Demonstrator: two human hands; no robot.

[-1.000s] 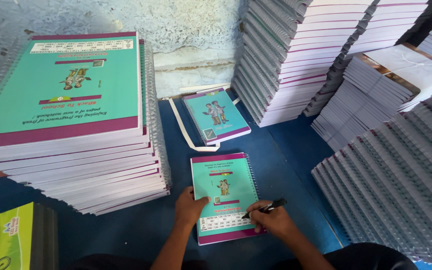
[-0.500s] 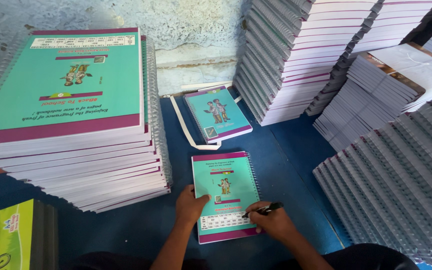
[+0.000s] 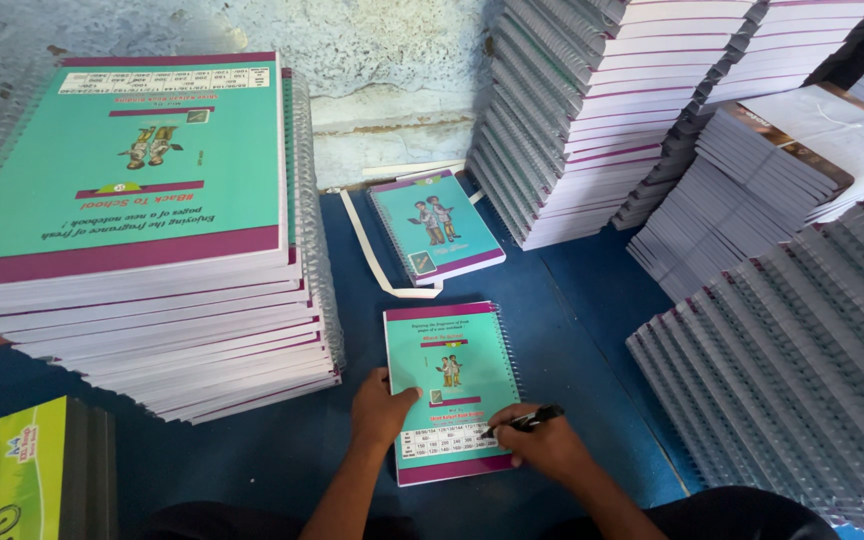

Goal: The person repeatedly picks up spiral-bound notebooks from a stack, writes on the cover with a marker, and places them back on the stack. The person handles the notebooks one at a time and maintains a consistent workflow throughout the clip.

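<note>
Head view shows the left hand (image 3: 380, 408) pressing flat on a teal notebook (image 3: 452, 385) on the blue table (image 3: 572, 330), while the right hand (image 3: 544, 445) grips a black pen (image 3: 524, 420) over its lower cover.

A notebook (image 3: 452, 385) lies on the surface (image 3: 572, 300) between tall stacks left (image 3: 142, 250) and right (image 3: 792, 370); another notebook (image 3: 437, 225) lies behind it.
</note>
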